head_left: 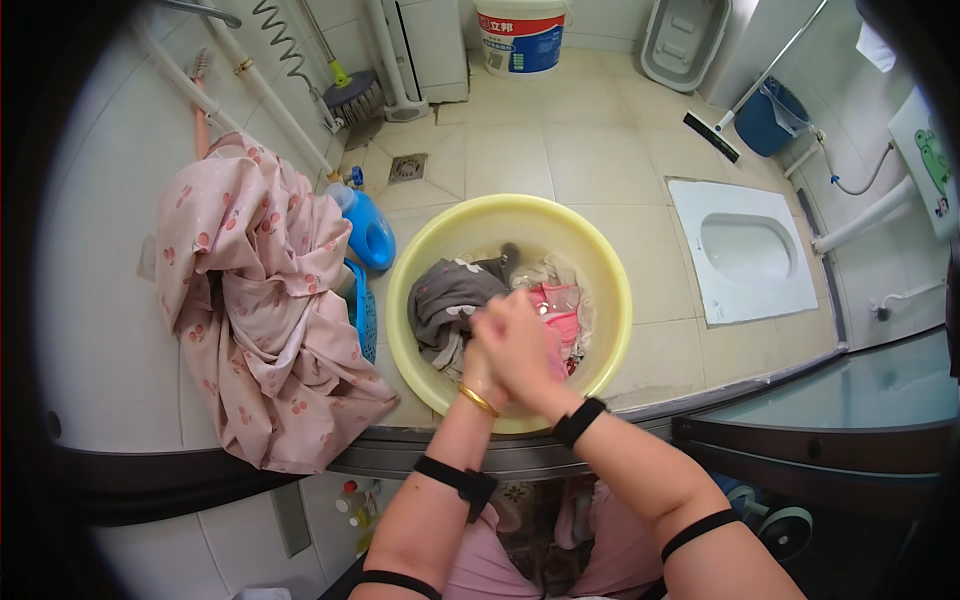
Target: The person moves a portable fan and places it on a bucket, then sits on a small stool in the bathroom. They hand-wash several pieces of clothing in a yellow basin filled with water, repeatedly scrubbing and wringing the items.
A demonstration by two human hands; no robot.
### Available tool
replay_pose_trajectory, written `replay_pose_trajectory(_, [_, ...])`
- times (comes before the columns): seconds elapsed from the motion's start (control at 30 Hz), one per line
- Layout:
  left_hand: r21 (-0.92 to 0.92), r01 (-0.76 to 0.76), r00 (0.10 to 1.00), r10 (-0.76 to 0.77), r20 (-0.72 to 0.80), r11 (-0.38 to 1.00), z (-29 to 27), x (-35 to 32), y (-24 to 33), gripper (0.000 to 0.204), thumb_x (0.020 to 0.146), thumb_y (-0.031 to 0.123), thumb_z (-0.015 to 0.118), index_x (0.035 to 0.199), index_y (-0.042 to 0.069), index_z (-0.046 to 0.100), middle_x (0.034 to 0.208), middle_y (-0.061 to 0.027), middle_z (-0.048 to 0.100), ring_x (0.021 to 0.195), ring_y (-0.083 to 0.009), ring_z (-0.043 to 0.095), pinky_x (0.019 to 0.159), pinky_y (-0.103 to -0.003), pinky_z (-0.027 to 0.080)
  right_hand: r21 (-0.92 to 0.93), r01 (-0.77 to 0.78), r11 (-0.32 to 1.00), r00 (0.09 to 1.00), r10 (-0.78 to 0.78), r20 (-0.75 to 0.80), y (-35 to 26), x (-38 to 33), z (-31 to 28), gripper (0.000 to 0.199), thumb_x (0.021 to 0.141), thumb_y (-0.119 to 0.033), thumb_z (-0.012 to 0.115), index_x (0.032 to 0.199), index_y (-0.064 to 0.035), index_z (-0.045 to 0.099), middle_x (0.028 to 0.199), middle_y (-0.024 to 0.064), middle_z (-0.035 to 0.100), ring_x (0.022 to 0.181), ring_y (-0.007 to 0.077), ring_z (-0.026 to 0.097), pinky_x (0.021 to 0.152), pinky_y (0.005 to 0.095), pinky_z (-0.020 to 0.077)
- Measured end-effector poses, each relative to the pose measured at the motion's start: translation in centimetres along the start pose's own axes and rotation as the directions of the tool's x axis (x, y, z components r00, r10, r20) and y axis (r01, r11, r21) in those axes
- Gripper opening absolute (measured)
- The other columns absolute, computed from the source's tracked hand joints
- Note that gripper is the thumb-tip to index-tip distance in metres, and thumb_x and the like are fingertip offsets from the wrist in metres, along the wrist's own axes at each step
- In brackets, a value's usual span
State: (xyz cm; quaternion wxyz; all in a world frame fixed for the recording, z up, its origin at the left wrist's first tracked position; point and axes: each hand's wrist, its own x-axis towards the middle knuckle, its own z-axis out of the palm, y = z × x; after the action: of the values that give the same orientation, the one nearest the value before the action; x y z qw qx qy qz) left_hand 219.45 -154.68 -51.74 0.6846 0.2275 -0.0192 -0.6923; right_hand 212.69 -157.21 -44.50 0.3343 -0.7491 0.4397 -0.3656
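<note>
Both of my hands are brought together over a round yellow basin (612, 310). My left hand (482, 368) is closed against my right hand (524, 345), whose fingers fold over it. The fingers are slightly blurred, and whatever lies between them, if anything, is hidden. Below them, a dark grey garment (440, 300) with white patches lies bunched on the left of the basin. Pink-red cloth (562, 325) and pale wet cloth (556, 272) lie on the right, in cloudy water.
Pink cherry-print fabric (270, 300) is heaped left of the basin, beside a blue bottle (372, 232) and a blue plastic basket (362, 315). A squat toilet (745, 250) is set in the floor at right. A bucket (521, 40), brush (352, 95) and floor squeegee (712, 138) stand farther back.
</note>
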Motion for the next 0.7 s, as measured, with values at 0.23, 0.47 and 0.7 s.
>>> replay_pose_trajectory(0.23, [0.162, 0.075, 0.966, -0.031, -0.258, 0.984, 1.6, -0.3, -0.4, 0.027, 0.095, 0.028, 0.044, 0.111, 0.009, 0.057, 0.103, -0.0055, 0.063, 0.092, -0.0180, 0.062, 0.081, -0.032, 0.051, 0.185, -0.163, 0.969, 0.986, 0.165, 0.005, 2.2, 0.9, -0.6, 0.019, 0.082, -0.020, 0.057, 0.078, -0.0020, 0.059, 0.081, 0.0171, 0.055, 0.074, 0.0367, 0.057, 0.063, 0.0449, 0.0437])
replay_pose_trajectory(0.47, [0.116, 0.091, 0.964, -0.058, -0.259, 0.989, 3.5, -1.5, 0.5, 0.045, 0.092, 0.046, 0.044, 0.108, 0.006, 0.057, 0.101, -0.0078, 0.063, 0.092, -0.0193, 0.062, 0.080, -0.031, 0.051, 0.158, -0.013, 0.987, 0.999, 0.008, 0.032, 1.1, -0.5, -0.4, 0.029, 0.084, -0.026, 0.059, 0.068, -0.0013, 0.055, 0.069, 0.0186, 0.051, 0.065, 0.0389, 0.053, 0.057, 0.0437, 0.0415])
replay_pose_trajectory(0.7, [0.869, -0.131, 0.986, 0.150, 0.066, 0.476, 4.1, -2.6, 2.3, 0.041, 0.087, 0.044, 0.056, 0.097, 0.004, 0.057, 0.090, -0.0056, 0.061, 0.080, -0.0152, 0.058, 0.074, -0.027, 0.046, 0.352, -0.534, 0.768, 0.833, 0.407, 0.376, 2.8, 4.3, -5.4, 0.052, 0.086, -0.044, 0.061, 0.053, -0.0048, 0.050, 0.047, -0.0010, 0.047, 0.046, 0.0064, 0.042, 0.043, 0.0264, 0.0347])
